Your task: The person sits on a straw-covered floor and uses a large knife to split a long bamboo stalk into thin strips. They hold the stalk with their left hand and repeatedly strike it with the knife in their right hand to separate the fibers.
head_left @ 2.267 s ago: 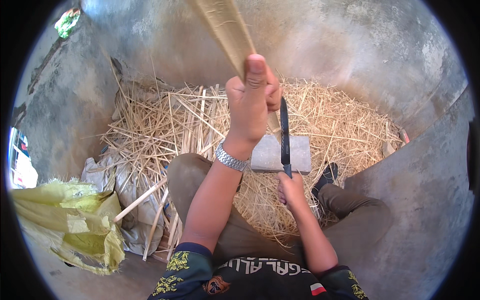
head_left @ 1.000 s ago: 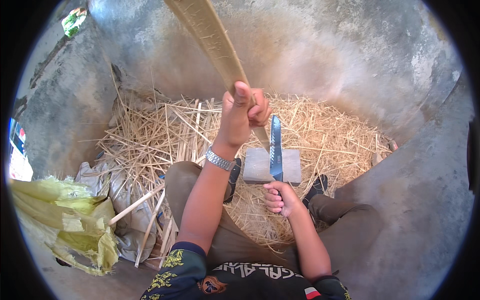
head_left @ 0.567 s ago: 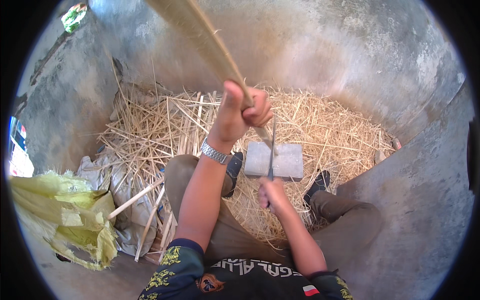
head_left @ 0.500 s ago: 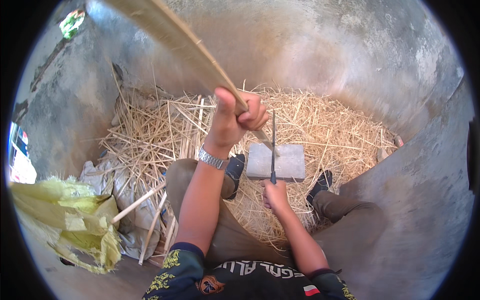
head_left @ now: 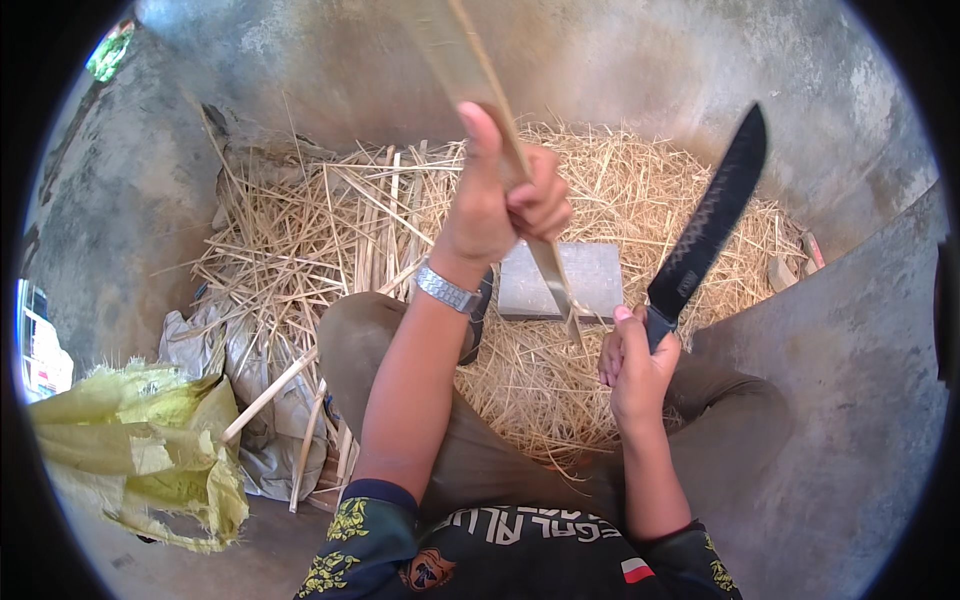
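Left hand (head_left: 497,205) clamps the bamboo strip (head_left: 470,75) upright, its lower end over the grey block (head_left: 590,280) below your fist, steadied for cutting. Right hand (head_left: 637,365) grips the machete (head_left: 708,225), blade tilted up and away, clear of the strip. Shavings (head_left: 330,230) all round.

Straw (head_left: 690,215) lay heaped over the concrete floor (head_left: 860,420), with longer split strips (head_left: 330,215) piled on its left side. A grey block (head_left: 592,275) sat on the straw, near the middle. A small brick piece (head_left: 782,272) lay at the straw's right edge. A yellow woven sack (head_left: 140,455) lay crumpled at lower left, just beside a grey sack (head_left: 265,440). A wristwatch (head_left: 446,290) showed, metal band. Concrete wall (head_left: 640,60) ran behind.
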`<move>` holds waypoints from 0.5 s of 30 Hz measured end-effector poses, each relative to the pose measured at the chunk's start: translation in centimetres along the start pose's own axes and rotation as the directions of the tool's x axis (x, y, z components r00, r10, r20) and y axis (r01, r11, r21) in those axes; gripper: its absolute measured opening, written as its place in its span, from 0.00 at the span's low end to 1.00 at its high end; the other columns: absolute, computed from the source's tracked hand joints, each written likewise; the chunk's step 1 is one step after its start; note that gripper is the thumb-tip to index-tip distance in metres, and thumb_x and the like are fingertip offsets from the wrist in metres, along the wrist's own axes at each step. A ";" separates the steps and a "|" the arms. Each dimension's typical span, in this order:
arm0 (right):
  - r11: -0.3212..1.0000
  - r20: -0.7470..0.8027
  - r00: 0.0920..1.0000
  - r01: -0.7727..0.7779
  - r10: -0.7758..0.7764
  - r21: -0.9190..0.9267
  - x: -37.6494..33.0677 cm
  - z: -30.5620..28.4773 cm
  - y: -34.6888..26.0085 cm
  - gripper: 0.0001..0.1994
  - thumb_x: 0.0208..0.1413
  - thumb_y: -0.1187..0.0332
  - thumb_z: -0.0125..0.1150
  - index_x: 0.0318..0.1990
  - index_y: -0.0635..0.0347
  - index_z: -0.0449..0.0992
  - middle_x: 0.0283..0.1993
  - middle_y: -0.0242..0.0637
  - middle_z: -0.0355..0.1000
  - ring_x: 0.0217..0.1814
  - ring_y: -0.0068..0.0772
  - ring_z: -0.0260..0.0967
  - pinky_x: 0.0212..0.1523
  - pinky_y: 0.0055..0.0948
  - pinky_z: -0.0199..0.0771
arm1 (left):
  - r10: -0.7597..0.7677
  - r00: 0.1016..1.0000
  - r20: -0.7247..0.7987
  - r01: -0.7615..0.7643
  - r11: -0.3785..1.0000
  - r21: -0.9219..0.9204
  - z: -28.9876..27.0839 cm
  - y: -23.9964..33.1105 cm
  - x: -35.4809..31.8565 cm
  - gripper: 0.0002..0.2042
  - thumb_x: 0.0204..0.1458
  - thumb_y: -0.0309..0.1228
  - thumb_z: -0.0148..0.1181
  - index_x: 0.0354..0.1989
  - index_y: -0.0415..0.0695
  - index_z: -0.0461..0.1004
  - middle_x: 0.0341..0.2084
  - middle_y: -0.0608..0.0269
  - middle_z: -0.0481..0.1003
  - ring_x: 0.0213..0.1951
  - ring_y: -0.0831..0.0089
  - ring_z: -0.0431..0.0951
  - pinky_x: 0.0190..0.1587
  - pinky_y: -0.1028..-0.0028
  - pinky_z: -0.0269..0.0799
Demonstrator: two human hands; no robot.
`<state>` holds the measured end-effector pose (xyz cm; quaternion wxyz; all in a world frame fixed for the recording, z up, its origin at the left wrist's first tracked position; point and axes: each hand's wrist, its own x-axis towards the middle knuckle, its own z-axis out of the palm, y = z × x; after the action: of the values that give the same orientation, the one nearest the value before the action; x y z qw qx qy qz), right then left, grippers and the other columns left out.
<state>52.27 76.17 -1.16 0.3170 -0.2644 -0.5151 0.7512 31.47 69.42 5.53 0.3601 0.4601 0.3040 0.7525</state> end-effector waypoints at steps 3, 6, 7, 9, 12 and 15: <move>0.994 0.016 0.998 0.061 -0.063 0.088 -0.2 -0.2 -0.7 0.16 0.65 0.71 0.55 0.24 0.52 0.60 0.14 0.22 0.55 0.11 0.13 0.49 0.12 0.19 0.50 | -0.016 0.992 0.125 0.014 1.000 0.015 1.9 -0.6 0.7 0.39 0.49 0.79 0.19 0.12 0.53 0.50 0.07 0.79 0.46 0.10 0.81 0.46 0.12 0.77 0.41; 0.995 0.002 0.997 0.076 -0.076 0.061 0.0 -0.8 -0.4 0.16 0.65 0.71 0.55 0.24 0.51 0.60 0.14 0.22 0.55 0.11 0.13 0.49 0.12 0.19 0.51 | 0.032 0.978 0.205 -0.037 0.999 0.019 2.6 0.7 0.9 0.39 0.48 0.80 0.22 0.12 0.54 0.51 0.07 0.78 0.47 0.10 0.81 0.46 0.12 0.78 0.41; 0.997 -0.014 0.998 0.058 -0.057 0.053 0.1 -0.9 -0.4 0.16 0.65 0.70 0.55 0.24 0.51 0.60 0.14 0.22 0.55 0.11 0.13 0.49 0.12 0.19 0.51 | 0.074 0.972 0.223 -0.074 0.997 -0.009 2.6 1.3 1.0 0.39 0.48 0.80 0.23 0.12 0.54 0.51 0.07 0.78 0.47 0.10 0.81 0.46 0.12 0.78 0.41; 0.998 -0.022 1.000 0.021 -0.020 0.054 0.1 -1.0 -0.3 0.16 0.65 0.70 0.55 0.24 0.51 0.60 0.13 0.22 0.55 0.11 0.13 0.50 0.12 0.19 0.51 | 0.162 0.956 0.246 -0.152 0.987 -0.058 2.9 3.0 0.9 0.38 0.47 0.80 0.25 0.13 0.54 0.51 0.07 0.78 0.48 0.10 0.81 0.46 0.11 0.78 0.42; 0.998 -0.008 1.000 -0.021 0.022 0.067 0.1 -1.4 -0.4 0.16 0.65 0.69 0.56 0.24 0.52 0.60 0.13 0.22 0.55 0.11 0.13 0.50 0.12 0.20 0.51 | 0.214 0.938 0.273 -0.225 0.974 0.009 2.8 4.9 0.2 0.38 0.47 0.80 0.28 0.13 0.54 0.52 0.08 0.77 0.49 0.10 0.82 0.46 0.12 0.78 0.42; 1.000 0.046 0.999 -0.008 0.008 -0.002 -0.1 -1.5 -1.1 0.17 0.65 0.69 0.56 0.23 0.52 0.60 0.14 0.21 0.55 0.12 0.13 0.50 0.12 0.20 0.50 | 0.200 0.979 0.042 -0.204 0.944 0.258 1.8 3.9 -0.3 0.38 0.46 0.80 0.30 0.14 0.53 0.52 0.08 0.77 0.49 0.11 0.82 0.45 0.13 0.78 0.41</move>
<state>53.65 77.26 -0.58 0.3020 -0.2494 -0.5218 0.7578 32.22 67.20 9.19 0.2197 0.5380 0.3488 0.7353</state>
